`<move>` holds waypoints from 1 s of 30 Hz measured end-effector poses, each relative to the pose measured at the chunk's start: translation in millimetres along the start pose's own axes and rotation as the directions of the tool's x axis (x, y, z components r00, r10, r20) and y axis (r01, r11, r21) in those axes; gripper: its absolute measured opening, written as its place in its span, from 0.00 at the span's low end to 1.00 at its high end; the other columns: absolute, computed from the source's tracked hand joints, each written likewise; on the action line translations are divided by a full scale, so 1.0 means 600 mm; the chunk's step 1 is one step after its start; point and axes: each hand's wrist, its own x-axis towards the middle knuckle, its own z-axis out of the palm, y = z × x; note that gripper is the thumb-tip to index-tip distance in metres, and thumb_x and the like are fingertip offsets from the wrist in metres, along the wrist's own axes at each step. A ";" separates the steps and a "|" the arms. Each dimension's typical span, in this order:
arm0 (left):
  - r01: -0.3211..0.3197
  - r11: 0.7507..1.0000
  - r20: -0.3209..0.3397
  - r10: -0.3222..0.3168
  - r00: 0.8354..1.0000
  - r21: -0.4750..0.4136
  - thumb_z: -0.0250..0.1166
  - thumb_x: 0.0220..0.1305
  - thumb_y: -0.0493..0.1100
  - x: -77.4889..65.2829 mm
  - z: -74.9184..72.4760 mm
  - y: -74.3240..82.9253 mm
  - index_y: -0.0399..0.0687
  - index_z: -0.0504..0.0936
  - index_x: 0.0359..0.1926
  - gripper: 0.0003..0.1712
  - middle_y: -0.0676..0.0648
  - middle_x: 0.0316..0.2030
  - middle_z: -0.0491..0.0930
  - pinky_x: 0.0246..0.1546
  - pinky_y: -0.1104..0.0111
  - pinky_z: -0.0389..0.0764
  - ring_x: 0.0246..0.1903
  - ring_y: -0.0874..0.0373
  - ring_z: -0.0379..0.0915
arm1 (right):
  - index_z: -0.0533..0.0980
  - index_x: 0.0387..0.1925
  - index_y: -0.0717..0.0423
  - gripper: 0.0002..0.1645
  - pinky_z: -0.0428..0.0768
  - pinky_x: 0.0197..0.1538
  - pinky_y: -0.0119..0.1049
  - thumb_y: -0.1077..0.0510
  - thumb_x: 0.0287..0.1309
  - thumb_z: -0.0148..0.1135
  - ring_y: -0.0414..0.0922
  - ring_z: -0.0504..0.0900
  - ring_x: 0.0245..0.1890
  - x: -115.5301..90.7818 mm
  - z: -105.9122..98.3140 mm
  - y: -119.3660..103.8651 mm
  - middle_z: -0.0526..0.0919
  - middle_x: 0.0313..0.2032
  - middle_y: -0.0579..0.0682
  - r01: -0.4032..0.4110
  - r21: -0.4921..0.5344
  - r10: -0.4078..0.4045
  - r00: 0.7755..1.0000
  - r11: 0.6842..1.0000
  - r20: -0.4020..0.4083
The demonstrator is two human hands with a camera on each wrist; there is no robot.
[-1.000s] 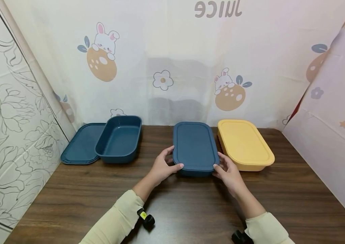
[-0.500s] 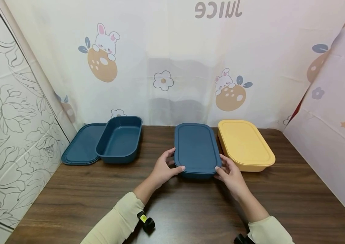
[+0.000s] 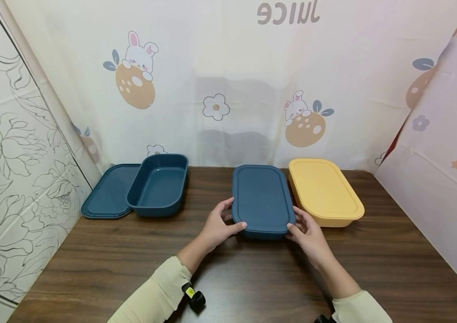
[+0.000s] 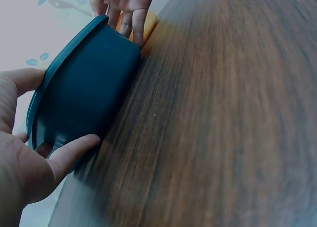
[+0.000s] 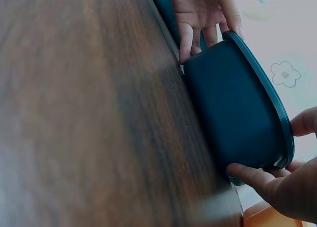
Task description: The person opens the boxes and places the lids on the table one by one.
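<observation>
A dark blue lidded food container [image 3: 262,197] lies flat on the wooden table between both hands. My left hand [image 3: 219,229] grips its near left corner, thumb on the lid's edge and fingers along the side. The near right corner is held the same way by my right hand [image 3: 309,235]. Both wrist views show the container's front wall [image 4: 89,88] under the lid's rim [image 5: 265,85], with fingers low on the sides close to the table. Just right of it sits a yellow lidded container [image 3: 327,188].
Toward the left stands an open blue container [image 3: 159,186], its inside bare. A loose blue lid [image 3: 109,193] lies partly behind it. A printed curtain [image 3: 244,54] rises along the table's [image 3: 123,269] back edge, and a flower-patterned panel [image 3: 14,157] borders the left.
Both hands have shifted the blue lidded container slightly toward me and to the right. The yellow container, open container and loose lid stay where they were.
</observation>
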 end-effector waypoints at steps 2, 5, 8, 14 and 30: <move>0.001 1.000 0.003 -0.001 1.000 -0.001 0.73 0.56 0.40 0.000 0.002 0.001 0.50 0.61 0.72 0.46 0.40 0.65 0.64 0.47 0.57 0.80 0.60 0.42 0.68 | 0.49 0.74 0.63 0.36 0.81 0.51 0.42 0.65 0.71 0.50 0.46 0.72 0.54 -0.002 -0.002 0.000 0.63 0.63 0.66 0.003 -0.003 -0.003 1.000 1.000 0.002; 0.008 1.000 0.011 -0.008 1.000 -0.003 0.73 0.57 0.39 -0.002 0.004 0.007 0.48 0.60 0.73 0.46 0.40 0.66 0.63 0.48 0.57 0.80 0.60 0.42 0.68 | 0.49 0.74 0.63 0.36 0.81 0.50 0.41 0.65 0.71 0.51 0.46 0.73 0.54 -0.005 -0.005 0.001 0.63 0.62 0.66 0.006 -0.009 -0.006 1.000 1.000 0.003; 0.013 1.000 0.019 -0.013 1.000 0.003 0.72 0.57 0.38 -0.011 0.006 0.024 0.44 0.60 0.73 0.45 0.37 0.65 0.64 0.49 0.56 0.79 0.60 0.40 0.67 | 0.48 0.74 0.64 0.36 0.81 0.50 0.41 0.65 0.71 0.51 0.48 0.72 0.55 -0.008 -0.007 0.001 0.63 0.63 0.67 0.006 -0.013 -0.006 1.000 1.000 0.006; 0.009 1.000 0.034 -0.009 0.999 0.006 0.71 0.58 0.36 -0.033 0.008 0.063 0.39 0.60 0.72 0.44 0.35 0.64 0.64 0.49 0.57 0.79 0.60 0.38 0.67 | 0.48 0.74 0.64 0.36 0.81 0.51 0.42 0.64 0.71 0.51 0.48 0.72 0.55 -0.012 -0.011 0.003 0.62 0.63 0.66 -0.003 -0.015 0.003 1.000 1.000 0.005; 0.008 1.000 0.018 -0.008 1.000 -0.015 0.75 0.55 0.42 -0.012 0.017 0.005 0.51 0.62 0.71 0.45 0.41 0.63 0.65 0.47 0.60 0.80 0.59 0.45 0.69 | 0.48 0.74 0.65 0.36 0.81 0.49 0.41 0.65 0.71 0.51 0.38 0.74 0.50 -0.026 -0.014 0.002 0.62 0.62 0.66 0.003 -0.009 -0.003 1.000 1.000 -0.004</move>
